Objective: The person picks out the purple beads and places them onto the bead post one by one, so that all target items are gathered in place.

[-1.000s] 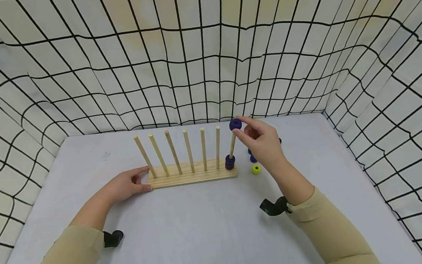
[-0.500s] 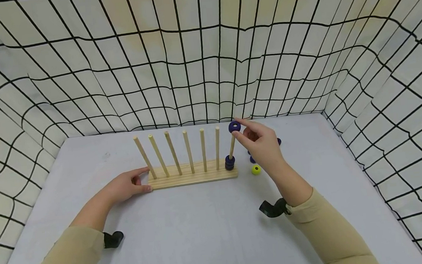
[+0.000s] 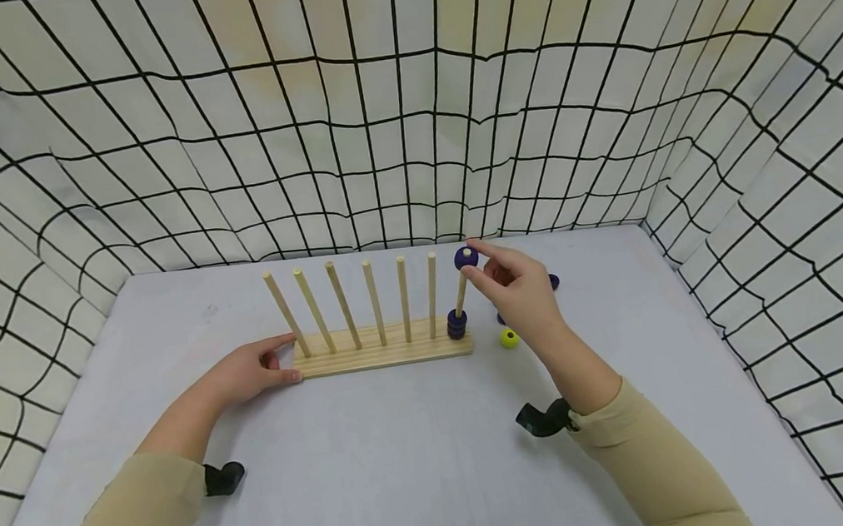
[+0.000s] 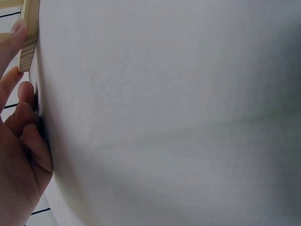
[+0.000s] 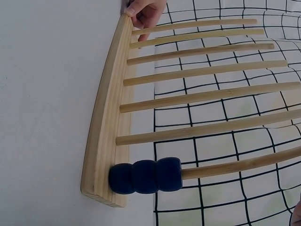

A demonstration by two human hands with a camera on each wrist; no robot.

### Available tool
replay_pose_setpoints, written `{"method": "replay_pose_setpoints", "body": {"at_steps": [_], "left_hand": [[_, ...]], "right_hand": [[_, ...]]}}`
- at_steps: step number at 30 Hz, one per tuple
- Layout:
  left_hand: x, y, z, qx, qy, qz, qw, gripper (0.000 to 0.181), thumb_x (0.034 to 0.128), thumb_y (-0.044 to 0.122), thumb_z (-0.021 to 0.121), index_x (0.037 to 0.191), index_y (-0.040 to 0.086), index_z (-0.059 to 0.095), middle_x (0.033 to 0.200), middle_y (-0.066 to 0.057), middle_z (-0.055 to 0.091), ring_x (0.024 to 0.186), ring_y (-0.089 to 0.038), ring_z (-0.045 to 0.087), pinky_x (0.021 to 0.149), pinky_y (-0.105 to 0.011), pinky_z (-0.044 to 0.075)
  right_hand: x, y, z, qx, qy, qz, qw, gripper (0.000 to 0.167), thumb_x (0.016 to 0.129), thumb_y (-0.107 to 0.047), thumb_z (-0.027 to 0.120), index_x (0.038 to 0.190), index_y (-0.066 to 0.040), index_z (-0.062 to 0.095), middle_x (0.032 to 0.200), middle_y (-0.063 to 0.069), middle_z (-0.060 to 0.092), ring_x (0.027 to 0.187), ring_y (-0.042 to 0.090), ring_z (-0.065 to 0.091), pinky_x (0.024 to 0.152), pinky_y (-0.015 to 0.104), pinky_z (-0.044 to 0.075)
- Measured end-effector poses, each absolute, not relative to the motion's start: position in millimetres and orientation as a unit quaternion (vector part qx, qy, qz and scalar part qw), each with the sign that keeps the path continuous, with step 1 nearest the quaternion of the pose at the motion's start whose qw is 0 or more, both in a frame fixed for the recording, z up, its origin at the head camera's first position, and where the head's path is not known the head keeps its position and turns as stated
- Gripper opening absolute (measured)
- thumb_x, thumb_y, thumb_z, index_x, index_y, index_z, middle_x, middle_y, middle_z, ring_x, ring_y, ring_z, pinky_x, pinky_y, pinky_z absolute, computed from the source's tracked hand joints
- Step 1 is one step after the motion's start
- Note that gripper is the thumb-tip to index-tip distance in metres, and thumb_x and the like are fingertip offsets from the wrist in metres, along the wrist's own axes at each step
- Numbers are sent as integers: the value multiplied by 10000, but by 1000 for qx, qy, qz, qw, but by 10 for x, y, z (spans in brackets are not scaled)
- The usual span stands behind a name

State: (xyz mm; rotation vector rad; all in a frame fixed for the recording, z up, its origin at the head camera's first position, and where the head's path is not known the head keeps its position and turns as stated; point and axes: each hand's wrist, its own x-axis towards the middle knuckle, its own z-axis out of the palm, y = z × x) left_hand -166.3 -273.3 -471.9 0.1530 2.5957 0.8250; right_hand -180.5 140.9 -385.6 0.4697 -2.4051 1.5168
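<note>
A wooden base (image 3: pixel 384 356) carries several upright pegs in a row. Three dark blue beads (image 5: pixel 145 176) are stacked at the bottom of the rightmost peg in the right wrist view. At that peg's top, the right hand (image 3: pixel 522 292) pinches another dark blue bead (image 3: pixel 466 257) between thumb and forefinger, and the peg's tip shows in the bead's hole. The left hand (image 3: pixel 250 371) holds the left end of the base between thumb and fingers; the left wrist view also shows this hand (image 4: pixel 21 141) at the base's end (image 4: pixel 29 47).
A yellow bead (image 3: pixel 508 338) lies on the white table (image 3: pixel 378 459) right of the base. Close to the right hand lie more dark blue beads, one (image 3: pixel 554 281) beyond it, others partly hidden. Black netting (image 3: pixel 403 143) over white walls surrounds the table's back and sides.
The right hand has moved slightly down and left with its bead, which has turned from above the rightmost peg onto its tip. The left hand still holds the base.
</note>
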Motion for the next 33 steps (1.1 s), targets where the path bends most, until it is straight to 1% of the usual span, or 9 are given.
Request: {"method": "replay_pose_setpoints", "body": {"at_steps": [5, 9, 13, 20, 25, 33], "left_hand": [[-1662, -2752, -4722, 55, 931, 297, 206, 840, 853, 440, 763, 1506, 55, 402, 825, -50, 487, 749, -201, 446, 666, -352, 345], [-1666, -2756, -4729, 58, 930, 299, 205, 843, 852, 443, 763, 1504, 49, 402, 824, -49, 488, 748, -200, 446, 665, -353, 344], [-1664, -2754, -4736, 55, 930, 299, 204, 843, 849, 447, 765, 1501, 49, 408, 826, -49, 489, 751, -200, 448, 668, -353, 344], [-1664, -2755, -4738, 54, 930, 302, 204, 852, 845, 454, 768, 1505, 55, 405, 829, -49, 492, 749, -199, 447, 669, -353, 345], [-1663, -2755, -4738, 56, 931, 298, 202, 851, 844, 458, 767, 1502, 55, 409, 831, -49, 492, 754, -199, 449, 671, -353, 346], [-1669, -2760, -4751, 54, 932, 297, 201, 858, 838, 467, 769, 1500, 54, 413, 834, -48, 494, 755, -199, 451, 667, -352, 348]], "right_hand": [[-1802, 1409, -3873, 160, -830, 519, 130, 392, 922, -267, 728, 1304, -200, 675, 828, 27, 574, 710, 198, 470, 566, 254, 380], [-1796, 1409, -3884, 158, -832, 516, 128, 395, 919, -267, 731, 1305, -208, 675, 835, 25, 580, 718, 196, 473, 573, 252, 382], [-1795, 1409, -3902, 153, -834, 515, 125, 399, 917, -266, 733, 1307, -202, 674, 838, 28, 585, 719, 196, 476, 574, 251, 383], [-1780, 1402, -3918, 145, -834, 518, 119, 405, 916, -252, 735, 1305, -159, 673, 837, 40, 580, 715, 204, 475, 557, 240, 375], [-1773, 1399, -3919, 142, -833, 522, 118, 398, 910, -239, 742, 1296, -164, 680, 829, 49, 574, 706, 205, 472, 546, 233, 370], [-1785, 1395, -3952, 130, -830, 531, 110, 383, 913, -240, 740, 1277, -131, 688, 842, 56, 585, 732, 211, 484, 576, 243, 390]]}}
